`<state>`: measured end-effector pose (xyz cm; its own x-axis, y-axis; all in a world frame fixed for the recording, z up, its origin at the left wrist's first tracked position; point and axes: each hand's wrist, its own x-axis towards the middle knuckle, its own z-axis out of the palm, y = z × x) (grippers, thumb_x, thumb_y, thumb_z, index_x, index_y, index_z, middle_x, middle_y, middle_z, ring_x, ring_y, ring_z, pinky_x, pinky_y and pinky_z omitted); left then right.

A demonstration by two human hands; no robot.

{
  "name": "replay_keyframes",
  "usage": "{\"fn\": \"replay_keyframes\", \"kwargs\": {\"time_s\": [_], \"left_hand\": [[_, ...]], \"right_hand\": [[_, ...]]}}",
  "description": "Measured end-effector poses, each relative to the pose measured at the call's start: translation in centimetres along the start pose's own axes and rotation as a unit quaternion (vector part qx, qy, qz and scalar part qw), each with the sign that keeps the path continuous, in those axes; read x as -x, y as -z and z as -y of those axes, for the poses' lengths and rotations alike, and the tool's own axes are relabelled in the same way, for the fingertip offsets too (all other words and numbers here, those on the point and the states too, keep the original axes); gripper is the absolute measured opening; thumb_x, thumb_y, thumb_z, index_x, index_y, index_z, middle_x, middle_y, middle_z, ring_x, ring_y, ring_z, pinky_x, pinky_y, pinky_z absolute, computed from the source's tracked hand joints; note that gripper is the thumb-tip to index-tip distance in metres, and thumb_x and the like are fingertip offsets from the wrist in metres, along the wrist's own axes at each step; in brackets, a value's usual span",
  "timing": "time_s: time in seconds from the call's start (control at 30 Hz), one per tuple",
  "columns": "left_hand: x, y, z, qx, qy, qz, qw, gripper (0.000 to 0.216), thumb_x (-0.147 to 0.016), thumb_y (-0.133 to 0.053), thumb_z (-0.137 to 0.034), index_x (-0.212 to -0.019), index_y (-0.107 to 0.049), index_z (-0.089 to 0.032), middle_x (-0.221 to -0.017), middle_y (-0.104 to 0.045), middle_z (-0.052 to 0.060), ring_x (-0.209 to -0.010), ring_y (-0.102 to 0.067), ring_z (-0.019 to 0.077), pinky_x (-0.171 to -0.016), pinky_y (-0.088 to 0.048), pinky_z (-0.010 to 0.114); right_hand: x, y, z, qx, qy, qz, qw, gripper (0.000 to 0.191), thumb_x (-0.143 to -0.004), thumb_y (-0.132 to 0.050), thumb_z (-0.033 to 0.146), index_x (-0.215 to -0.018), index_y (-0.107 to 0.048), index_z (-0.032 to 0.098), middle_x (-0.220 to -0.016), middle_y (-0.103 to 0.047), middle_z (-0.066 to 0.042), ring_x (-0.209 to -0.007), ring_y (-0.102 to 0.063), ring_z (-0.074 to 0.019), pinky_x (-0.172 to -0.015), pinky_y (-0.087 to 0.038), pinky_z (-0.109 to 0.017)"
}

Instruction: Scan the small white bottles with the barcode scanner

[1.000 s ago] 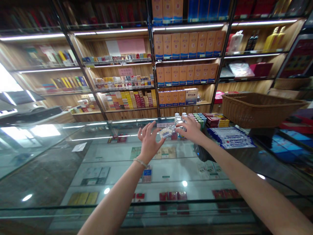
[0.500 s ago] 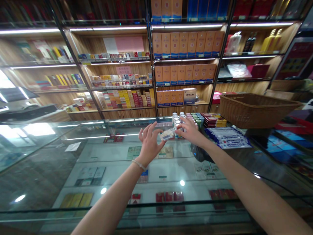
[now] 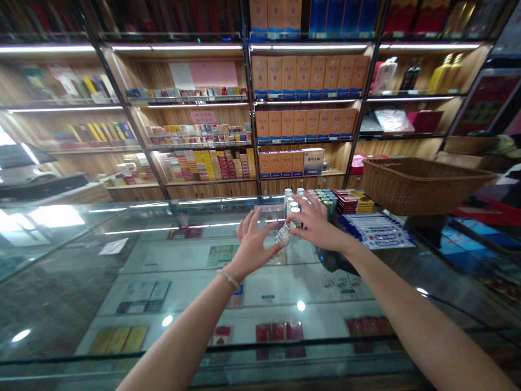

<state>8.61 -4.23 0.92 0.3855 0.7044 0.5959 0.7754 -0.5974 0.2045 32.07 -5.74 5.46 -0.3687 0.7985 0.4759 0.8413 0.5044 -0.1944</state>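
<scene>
Above the glass counter, a small clear bottle (image 3: 284, 234) with pale contents is held tilted between my two hands. My left hand (image 3: 256, 241), with a beaded bracelet at the wrist, has its thumb and index finger at the bottle's lower end, the other fingers raised. My right hand (image 3: 311, 224) pinches the upper end near the neck; its fingertips partly hide that end. Just behind the right hand stand several white-capped bottles (image 3: 288, 200), partly covered by it. Below the right wrist lies a dark handheld device (image 3: 329, 260) with a blue light.
Right of my hands are a pile of blue-and-white packets (image 3: 376, 231), stacked red and yellow packs (image 3: 353, 202) and a wicker basket (image 3: 423, 187). Boxes fill the back shelves (image 3: 305, 100). Packs lie under the glass counter (image 3: 195, 326); a white paper (image 3: 114, 246) is at left.
The bottle has turned from lying nearly sideways to a more upright tilt. My hands have come closer together, the left shifting slightly right. The view has shifted slightly.
</scene>
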Motion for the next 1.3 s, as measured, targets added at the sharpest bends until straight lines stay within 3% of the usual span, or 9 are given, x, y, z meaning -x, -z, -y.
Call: {"fn": "replay_keyframes", "kwargs": {"time_s": [0.27, 0.43, 0.67, 0.77, 0.83, 1.0, 1.17, 1.3], "left_hand": [[0.1, -0.1, -0.3, 0.011, -0.003, 0.068, 0.998, 0.046, -0.081, -0.078, -0.054, -0.124, -0.072, -0.038, -0.170, -0.027, 0.007, -0.157, -0.015, 0.0395, -0.123, -0.012, 0.068], [0.1, -0.5, -0.5, 0.005, -0.001, 0.079, 0.997, 0.036, -0.078, -0.080, -0.052, -0.110, -0.078, -0.035, -0.168, -0.032, 0.005, -0.156, -0.016, 0.0416, -0.123, -0.012, 0.069], [0.1, -0.9, -0.7, -0.004, -0.005, 0.077, 0.997, 0.033, -0.077, -0.081, -0.046, -0.107, -0.077, -0.032, -0.166, -0.037, 0.006, -0.155, -0.022, 0.0405, -0.123, -0.016, 0.067], [0.2, -1.1, -1.0, -0.007, -0.001, 0.067, 0.998, 0.029, -0.079, -0.080, -0.045, -0.103, -0.077, -0.030, -0.166, -0.037, 0.007, -0.155, -0.022, 0.0402, -0.123, -0.016, 0.067], [0.2, -1.3, -1.3, -0.011, 0.008, 0.061, 0.998, 0.025, -0.080, -0.079, -0.043, -0.100, -0.077, -0.028, -0.165, -0.039, 0.008, -0.155, -0.022, 0.0399, -0.123, -0.017, 0.068], [-0.3, -1.6, -2.1, -0.025, 0.028, 0.070, 0.997, 0.020, -0.081, -0.079, -0.040, -0.097, -0.077, -0.027, -0.163, -0.043, 0.008, -0.155, -0.025, 0.0395, -0.122, -0.018, 0.068], [-1.6, -2.2, -2.6, -0.041, 0.007, 0.079, 0.996, 0.018, -0.083, -0.077, -0.040, -0.095, -0.076, -0.026, -0.162, -0.044, 0.009, -0.154, -0.027, 0.0393, -0.121, -0.020, 0.069], [-2.6, -3.9, -2.7, -0.043, 0.016, 0.063, 0.997, 0.020, -0.082, -0.078, -0.040, -0.095, -0.077, -0.026, -0.160, -0.046, 0.009, -0.154, -0.027, 0.0402, -0.121, -0.020, 0.069]], "right_hand": [[0.3, 0.4, 0.3, 0.017, 0.057, 0.069, 0.996, 0.026, -0.098, -0.060, 0.039, -0.120, -0.072, 0.034, -0.171, -0.025, -0.005, -0.159, -0.003, -0.0353, -0.122, -0.009, -0.066], [0.4, 0.6, 0.5, 0.029, 0.069, 0.088, 0.993, 0.028, -0.100, -0.059, 0.036, -0.125, -0.071, 0.037, -0.171, -0.024, -0.003, -0.160, -0.002, -0.0347, -0.123, -0.009, -0.066], [-0.3, 1.1, 0.1, 0.034, 0.084, 0.103, 0.991, 0.030, -0.095, -0.067, 0.034, -0.124, -0.073, 0.042, -0.172, -0.024, 0.000, -0.159, -0.008, -0.0371, -0.121, -0.011, -0.069], [-0.4, 1.3, -1.0, 0.024, 0.078, 0.075, 0.994, 0.039, -0.093, -0.069, 0.037, -0.131, -0.069, 0.043, -0.172, -0.024, 0.000, -0.158, -0.012, -0.0366, -0.122, -0.013, -0.067], [-0.2, 1.2, -2.0, 0.008, 0.049, 0.024, 0.998, 0.039, -0.093, -0.067, 0.038, -0.132, -0.068, 0.040, -0.169, -0.031, -0.001, -0.157, -0.017, -0.0346, -0.122, -0.016, -0.064], [0.7, 0.3, -4.4, -0.019, -0.050, -0.089, 0.995, 0.025, -0.094, -0.062, 0.037, -0.114, -0.077, 0.034, -0.153, -0.055, -0.004, -0.150, -0.033, -0.0329, -0.119, -0.023, -0.061], [1.0, -0.1, -4.8, -0.012, -0.092, -0.103, 0.990, 0.022, -0.093, -0.064, 0.041, -0.110, -0.078, 0.036, -0.155, -0.053, -0.002, -0.148, -0.033, -0.0354, -0.114, -0.023, -0.064], [0.9, -0.4, -4.7, 0.010, -0.104, -0.101, 0.989, 0.020, -0.092, -0.065, 0.040, -0.107, -0.079, 0.037, -0.154, -0.053, -0.002, -0.147, -0.033, -0.0353, -0.114, -0.021, -0.064]]}}
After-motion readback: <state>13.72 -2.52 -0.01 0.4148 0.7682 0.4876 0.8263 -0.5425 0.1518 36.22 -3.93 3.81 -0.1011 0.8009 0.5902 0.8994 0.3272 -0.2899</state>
